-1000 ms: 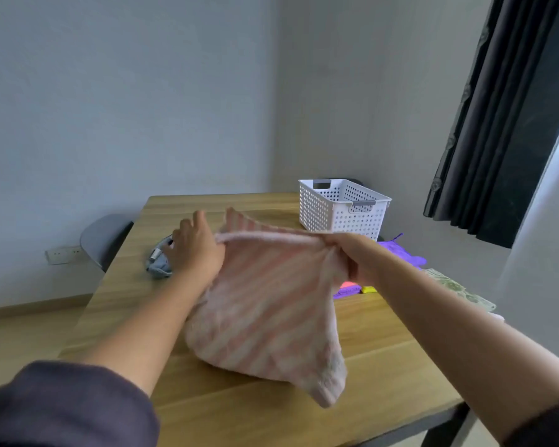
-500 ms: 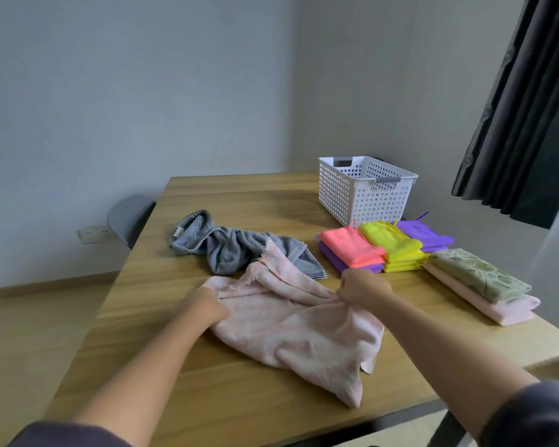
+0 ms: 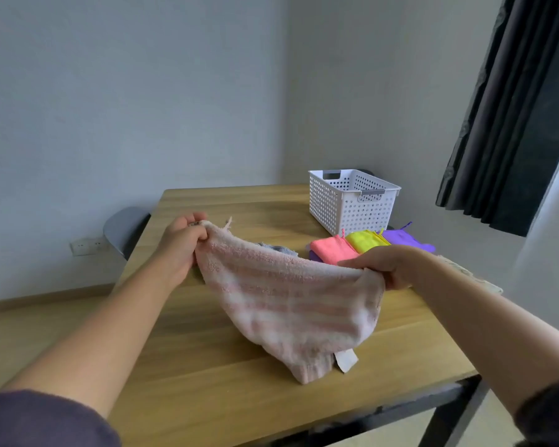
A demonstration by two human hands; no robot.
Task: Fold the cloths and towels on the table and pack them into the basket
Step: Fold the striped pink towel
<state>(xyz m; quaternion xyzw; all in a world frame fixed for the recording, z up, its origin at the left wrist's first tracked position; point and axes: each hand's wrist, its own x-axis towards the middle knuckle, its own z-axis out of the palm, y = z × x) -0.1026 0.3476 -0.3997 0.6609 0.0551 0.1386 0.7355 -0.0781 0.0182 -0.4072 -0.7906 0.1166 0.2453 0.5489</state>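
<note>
Pink-and-white striped terry towel (image 3: 291,304) held above the wooden table (image 3: 207,366), its lower end touching the tabletop. Left hand (image 3: 183,245) pinches one top corner, fingers curled round it; right hand (image 3: 384,266) grips the opposite corner. White perforated plastic basket (image 3: 352,201) stands behind.

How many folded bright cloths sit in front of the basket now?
4: coral cloth, yellow cloth to its right, purple cloth farther right, and another purple edge showing under the coral one. The right hand may hide more.
</note>
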